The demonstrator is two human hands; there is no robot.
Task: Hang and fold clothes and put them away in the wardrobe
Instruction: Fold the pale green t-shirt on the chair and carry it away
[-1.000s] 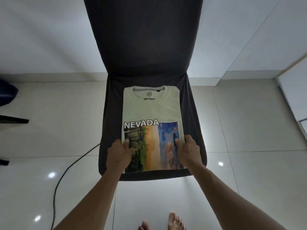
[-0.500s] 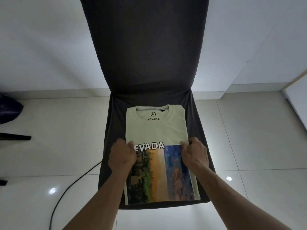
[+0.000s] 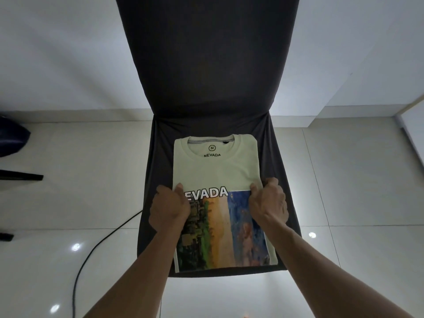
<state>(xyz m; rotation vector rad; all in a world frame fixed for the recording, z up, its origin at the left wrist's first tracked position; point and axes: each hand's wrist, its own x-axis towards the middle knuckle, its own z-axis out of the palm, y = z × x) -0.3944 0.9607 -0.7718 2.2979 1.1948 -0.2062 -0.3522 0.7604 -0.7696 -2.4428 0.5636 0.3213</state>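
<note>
A pale green T-shirt (image 3: 215, 171) printed with NEVADA and a colourful landscape picture lies folded into a narrow rectangle on the seat of a dark grey covered chair (image 3: 206, 65), collar towards the backrest. My left hand (image 3: 168, 207) grips the shirt's left edge about halfway up, thumb on top beside the lettering. My right hand (image 3: 268, 203) grips the right edge at the same height, thumb on top and fingers curled under the fabric.
Glossy white floor tiles surround the chair. A black cable (image 3: 91, 253) curves over the floor at the left. A dark object (image 3: 11, 138) and a black furniture base (image 3: 20, 177) sit at the far left. White walls rise behind the chair.
Both hands have slid up the shirt's side edges from near its hem to its middle. The camera has come closer to the chair.
</note>
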